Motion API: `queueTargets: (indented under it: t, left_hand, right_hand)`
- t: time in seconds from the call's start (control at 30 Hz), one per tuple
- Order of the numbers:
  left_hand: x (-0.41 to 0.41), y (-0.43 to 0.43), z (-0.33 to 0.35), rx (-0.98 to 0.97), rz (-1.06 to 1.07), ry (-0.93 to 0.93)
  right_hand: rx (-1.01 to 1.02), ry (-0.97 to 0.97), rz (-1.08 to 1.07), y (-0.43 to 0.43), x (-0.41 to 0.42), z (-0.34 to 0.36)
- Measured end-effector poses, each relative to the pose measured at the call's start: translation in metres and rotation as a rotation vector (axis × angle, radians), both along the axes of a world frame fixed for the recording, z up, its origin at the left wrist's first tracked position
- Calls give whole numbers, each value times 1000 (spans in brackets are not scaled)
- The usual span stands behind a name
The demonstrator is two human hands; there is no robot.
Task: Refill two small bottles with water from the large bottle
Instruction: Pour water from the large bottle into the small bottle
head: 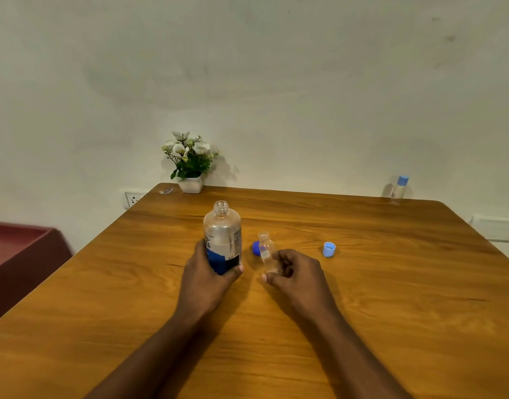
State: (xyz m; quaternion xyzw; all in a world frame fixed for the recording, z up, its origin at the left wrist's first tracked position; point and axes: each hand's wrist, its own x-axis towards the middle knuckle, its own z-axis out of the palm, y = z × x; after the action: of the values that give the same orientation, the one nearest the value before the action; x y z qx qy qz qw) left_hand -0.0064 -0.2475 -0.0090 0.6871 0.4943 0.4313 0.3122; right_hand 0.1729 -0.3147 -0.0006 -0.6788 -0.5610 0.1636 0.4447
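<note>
The large clear bottle [222, 234] with a blue label stands uncapped near the middle of the wooden table [391, 298]. My left hand [210, 272] grips its lower part. My right hand [293, 272] holds a small uncapped clear bottle [266, 250], tilted slightly left, just right of the large one. A dark blue cap [256, 248] lies on the table behind the small bottle. A light blue cap [329, 249] lies further right. A second small bottle [398, 189] with a light blue cap stands at the far right edge by the wall.
A white pot of artificial flowers [191, 165] stands at the table's far left corner against the wall. A dark red piece of furniture [20, 254] sits left of the table. Wall sockets [132, 199] are behind the table.
</note>
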Motion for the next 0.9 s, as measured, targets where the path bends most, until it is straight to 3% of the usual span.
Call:
queueTargets:
  t: [0.57, 0.9]
  left_hand:
    - [-12, 36, 5, 330, -7, 259]
    - [-22, 36, 8, 375, 36, 282]
  right_hand:
    - [138, 36, 30, 1, 0, 5]
    - [109, 9, 101, -4, -4, 7]
